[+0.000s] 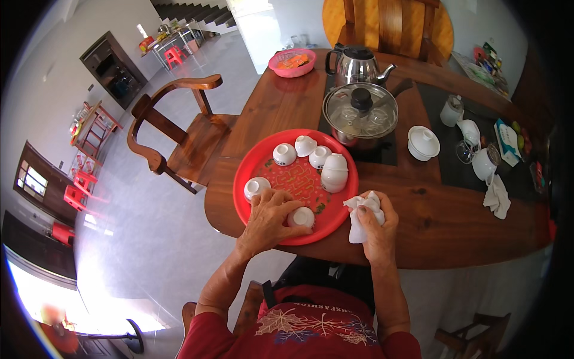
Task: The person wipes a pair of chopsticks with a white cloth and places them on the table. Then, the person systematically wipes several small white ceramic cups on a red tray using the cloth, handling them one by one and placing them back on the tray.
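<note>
A round red tray with a gold pattern lies at the table's near left edge. Small white cups stand on it, most of them bottom up; two at the right are stacked. My left hand reaches over the tray's near rim, thumb and fingers closed round a small white cup. Another white cup sits just beyond its knuckles. Just off the tray's right side, my right hand grips a crumpled white tissue or cloth.
Behind the tray stand a glass-lidded pot and a steel kettle. A lidded white bowl, glass and white vessels, a tissue pack and a crumpled white cloth lie rightward. A pink basket and wooden chair are at left.
</note>
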`<move>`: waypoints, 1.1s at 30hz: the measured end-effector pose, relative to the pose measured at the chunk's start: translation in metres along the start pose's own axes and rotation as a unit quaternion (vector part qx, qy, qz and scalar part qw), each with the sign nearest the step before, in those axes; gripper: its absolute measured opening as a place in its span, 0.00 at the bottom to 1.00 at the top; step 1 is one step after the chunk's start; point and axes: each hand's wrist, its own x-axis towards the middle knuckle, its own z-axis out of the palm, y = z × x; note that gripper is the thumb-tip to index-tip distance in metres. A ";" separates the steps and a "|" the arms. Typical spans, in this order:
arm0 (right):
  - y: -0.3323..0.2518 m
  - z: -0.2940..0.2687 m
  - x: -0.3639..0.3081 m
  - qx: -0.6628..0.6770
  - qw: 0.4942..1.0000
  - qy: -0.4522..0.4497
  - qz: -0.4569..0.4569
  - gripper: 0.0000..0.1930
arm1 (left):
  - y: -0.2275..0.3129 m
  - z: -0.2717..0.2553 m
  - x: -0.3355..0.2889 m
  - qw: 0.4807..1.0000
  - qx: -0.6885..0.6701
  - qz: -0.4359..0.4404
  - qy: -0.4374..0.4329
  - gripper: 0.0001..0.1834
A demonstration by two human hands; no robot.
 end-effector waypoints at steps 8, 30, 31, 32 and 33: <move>0.001 -0.002 -0.003 0.013 1.000 0.015 0.006 0.11 | 0.002 -0.014 0.010 0.999 -0.035 -0.007 -0.040 0.32; 0.003 -0.008 -0.005 0.037 0.999 0.010 0.008 0.12 | 0.010 0.025 0.118 0.988 -0.070 0.026 0.133 0.20; 0.004 -0.008 -0.005 0.033 0.999 0.011 0.006 0.12 | 0.019 0.015 0.114 0.980 -0.124 -0.005 0.154 0.19; 0.005 -0.008 -0.005 0.029 1.000 0.012 0.004 0.12 | 0.023 0.009 0.111 0.968 -0.178 -0.036 0.174 0.17; 0.006 -0.008 -0.006 0.025 1.000 0.011 0.003 0.12 | -0.003 0.019 0.113 0.949 -0.278 -0.040 0.145 0.16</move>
